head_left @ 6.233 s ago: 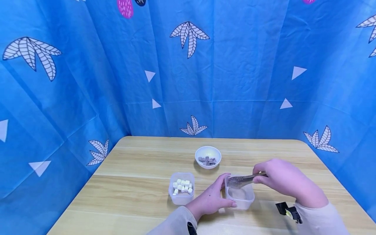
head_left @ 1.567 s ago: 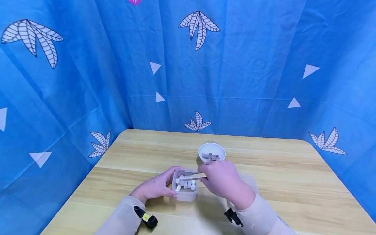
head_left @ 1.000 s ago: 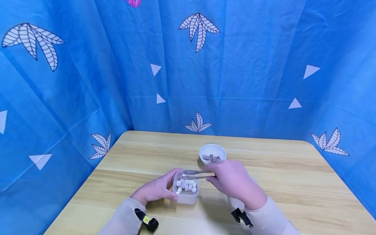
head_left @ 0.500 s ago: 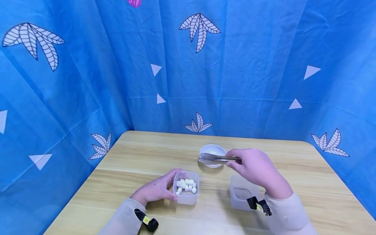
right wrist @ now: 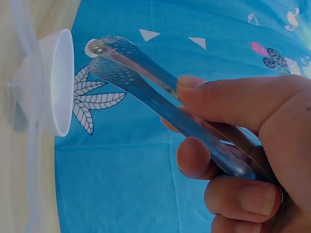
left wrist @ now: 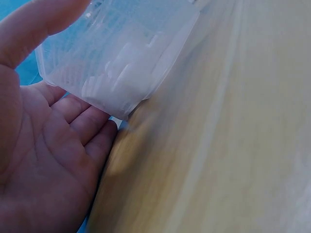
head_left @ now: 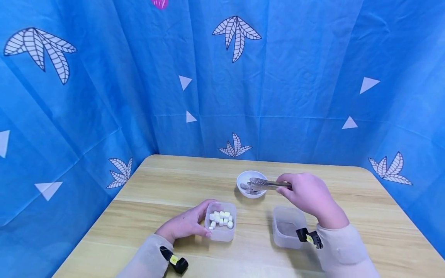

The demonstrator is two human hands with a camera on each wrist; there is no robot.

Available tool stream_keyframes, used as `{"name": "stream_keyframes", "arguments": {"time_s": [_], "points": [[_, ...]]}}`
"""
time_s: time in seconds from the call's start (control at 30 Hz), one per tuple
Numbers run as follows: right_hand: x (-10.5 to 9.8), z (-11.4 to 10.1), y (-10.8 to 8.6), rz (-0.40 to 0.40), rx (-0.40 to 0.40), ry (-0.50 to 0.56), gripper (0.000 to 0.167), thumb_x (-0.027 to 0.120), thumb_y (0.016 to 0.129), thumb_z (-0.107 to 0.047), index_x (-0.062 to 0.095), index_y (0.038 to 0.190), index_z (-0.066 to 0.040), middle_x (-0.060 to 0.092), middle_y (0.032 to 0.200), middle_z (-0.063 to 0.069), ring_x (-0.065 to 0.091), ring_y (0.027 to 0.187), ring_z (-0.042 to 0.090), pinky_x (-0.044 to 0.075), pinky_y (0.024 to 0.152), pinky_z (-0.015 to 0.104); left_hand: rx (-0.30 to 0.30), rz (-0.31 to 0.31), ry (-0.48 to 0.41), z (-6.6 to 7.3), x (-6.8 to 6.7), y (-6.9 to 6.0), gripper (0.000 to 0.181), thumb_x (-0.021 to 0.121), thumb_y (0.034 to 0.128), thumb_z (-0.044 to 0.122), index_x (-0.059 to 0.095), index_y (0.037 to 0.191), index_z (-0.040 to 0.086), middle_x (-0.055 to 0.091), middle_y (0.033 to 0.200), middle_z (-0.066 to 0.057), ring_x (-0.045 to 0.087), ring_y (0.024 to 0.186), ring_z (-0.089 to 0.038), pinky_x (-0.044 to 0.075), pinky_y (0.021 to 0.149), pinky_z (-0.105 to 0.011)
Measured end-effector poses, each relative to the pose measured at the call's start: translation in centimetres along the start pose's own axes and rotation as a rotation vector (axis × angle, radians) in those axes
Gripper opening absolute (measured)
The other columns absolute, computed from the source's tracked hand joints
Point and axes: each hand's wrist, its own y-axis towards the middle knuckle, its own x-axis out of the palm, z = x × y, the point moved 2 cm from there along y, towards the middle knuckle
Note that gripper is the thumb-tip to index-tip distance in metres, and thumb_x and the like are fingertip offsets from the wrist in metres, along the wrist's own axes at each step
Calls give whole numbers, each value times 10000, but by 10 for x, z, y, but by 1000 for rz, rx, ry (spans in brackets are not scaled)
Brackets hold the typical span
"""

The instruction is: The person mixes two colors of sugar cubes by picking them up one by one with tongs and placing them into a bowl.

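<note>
Judged step: transfer to the bowl [head_left: 252,195]; the tongs [head_left: 272,183] are over it with a white piece [right wrist: 90,47] at their tips, and the next move calls for spreading them. Right hand [head_left: 309,193]: pinched around the tongs. Left hand [head_left: 189,222]: half-curled, gripping the tub [head_left: 222,236] of white cubes [head_left: 221,218] on the worktop [head_left: 174,181].

- Between the left hand's [head_left: 185,223] thumb and fingers: left tub [head_left: 222,236], cubes [head_left: 221,218] inside.
- In the right hand's [head_left: 310,195] fingers: tongs [head_left: 272,185], tips leftward over the bowl [head_left: 252,196].
- Left of the right fingertips: that bowl, pieces [head_left: 244,186] inside.
- Nearer than the right fingers: right tub [head_left: 286,242].
- Under the fingers: table [head_left: 174,181]; beyond them: curtain [head_left: 295,112].
</note>
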Motion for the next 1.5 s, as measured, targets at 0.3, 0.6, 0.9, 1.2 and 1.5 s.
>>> {"name": "stream_keyframes", "arguments": {"time_s": [0.3,0.6,0.9,1.2,1.5], "points": [[3,2,0,-26,16,0,197,754,896,-293,763,1071,-203,623,727,-150,505,616,90,422,548,331,9,-15,-40,1,0,0,866,828,784,220,354,1504,299,467,1478,41,423,1365,-180,257,1164,-348],[8,-9,1,-17,-42,18,227,765,888,-337,761,1081,-218,666,782,-153,545,643,42,480,596,352,4,-8,-21,0,0,-1,860,829,786,216,359,1499,316,472,1471,50,437,1355,-175,249,1169,-407],[17,-22,2,-37,-87,83,248,763,881,-359,745,1100,-243,693,866,-163,605,717,6,528,668,348,1,-10,-17,-1,0,-1,864,829,776,244,361,1498,317,470,1471,54,422,1366,-174,239,1172,-431],[24,-40,3,-61,-167,52,302,779,866,-385,750,1124,-231,564,726,-203,479,612,4,432,563,267,21,-15,12,-1,-1,0,877,828,768,287,352,1504,326,491,1463,84,401,1375,-152,199,1182,-482],[31,-54,3,-77,-240,35,302,782,866,-415,739,1102,-231,458,637,-193,416,562,21,382,512,255,25,-23,-17,-1,0,0,896,826,777,246,335,1524,290,490,1475,64,427,1373,-161,228,1171,-424]]}}
